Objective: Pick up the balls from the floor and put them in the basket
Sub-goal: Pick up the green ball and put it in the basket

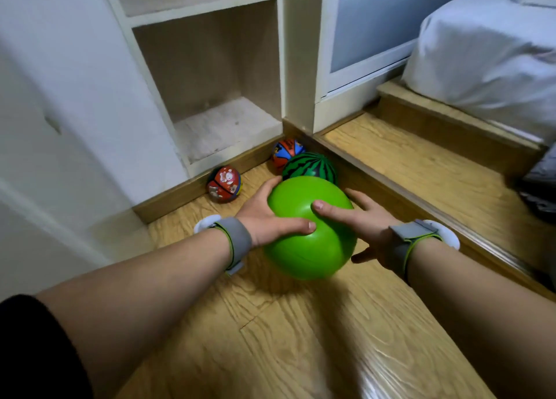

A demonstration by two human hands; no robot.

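Observation:
A large bright green ball [310, 242] is held between both my hands, a little above the wooden floor. My left hand [267, 218] presses its left side, thumb across the front. My right hand [364, 221] grips the right side, thumb on top. Behind it, in the corner, lies a watermelon-striped ball [313, 164]. A red and blue printed ball [285, 152] rests against the skirting beyond that. Another red printed ball [224, 183] lies further left by the skirting. No basket is in view.
A white open shelf unit [207, 68] stands behind the balls. A raised wooden step [421, 164] runs along the right, with a bed in white sheets [487, 53] above it. A white wall or door [60, 113] closes off the left.

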